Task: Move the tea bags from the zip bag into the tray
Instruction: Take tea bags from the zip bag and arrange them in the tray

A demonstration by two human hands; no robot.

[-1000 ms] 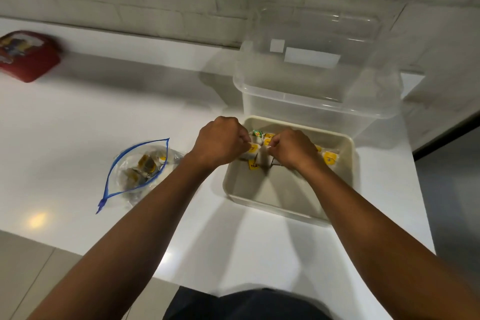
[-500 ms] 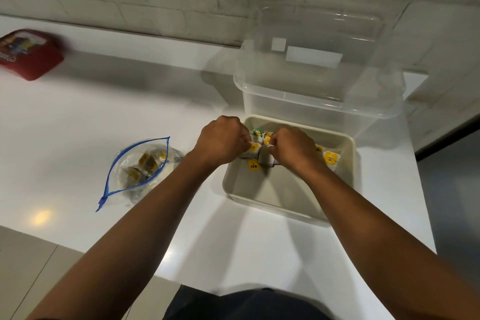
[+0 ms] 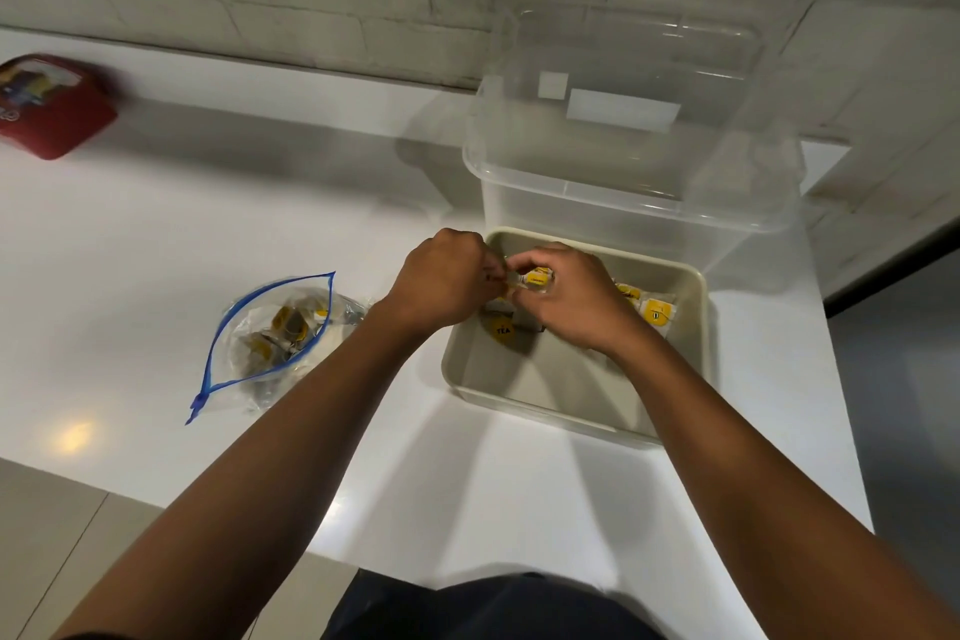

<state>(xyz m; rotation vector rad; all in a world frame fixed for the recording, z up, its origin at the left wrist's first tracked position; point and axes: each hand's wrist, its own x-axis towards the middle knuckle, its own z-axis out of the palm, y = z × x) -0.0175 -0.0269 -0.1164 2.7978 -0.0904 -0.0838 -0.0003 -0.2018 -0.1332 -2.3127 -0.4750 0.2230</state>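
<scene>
A beige tray (image 3: 576, 418) sits on the white counter with several yellow-labelled tea bags (image 3: 657, 313) along its far side. Over the tray's far left corner, my left hand (image 3: 441, 278) and my right hand (image 3: 569, 296) meet, fingers curled, both pinching one tea bag (image 3: 535, 279) between them. A yellow tag marked TEA (image 3: 503, 331) hangs below the hands. The clear zip bag (image 3: 275, 333) with a blue seal lies open to the left of the tray, with more tea bags inside.
A large clear plastic box (image 3: 634, 192) stands right behind the tray, against the brick wall. A red packet (image 3: 49, 107) lies at the counter's far left. The counter's front edge runs below my forearms, with tiled floor beyond it.
Both hands have lifted slightly over the tray, and the tea bag between them now shows its yellow label. The zip bag has not moved.
</scene>
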